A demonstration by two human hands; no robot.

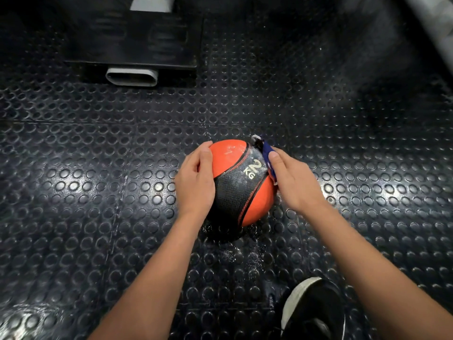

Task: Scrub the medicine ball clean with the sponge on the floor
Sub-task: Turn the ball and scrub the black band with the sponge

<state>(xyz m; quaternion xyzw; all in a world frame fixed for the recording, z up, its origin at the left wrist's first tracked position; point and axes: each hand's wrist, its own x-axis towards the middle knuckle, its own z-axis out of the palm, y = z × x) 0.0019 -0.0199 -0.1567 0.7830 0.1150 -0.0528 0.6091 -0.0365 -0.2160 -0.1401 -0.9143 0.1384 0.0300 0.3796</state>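
An orange and black medicine ball [239, 182] marked "2 KG" rests on the studded black rubber floor [98, 168]. White soapy streaks cover its top. My left hand [195, 182] lies flat against the ball's left side, fingers together, steadying it. My right hand [294, 180] presses a blue sponge [267, 155] against the ball's upper right side. Most of the sponge is hidden under my fingers; only its blue edge and a white foamy tip show.
A black machine base [132, 45] with a grey oval tube end [132, 77] stands at the back left. A grey bar [431, 25] slants across the top right corner. My black shoe [313, 312] with a white toe is at the bottom right. Wet specks dot the floor below the ball.
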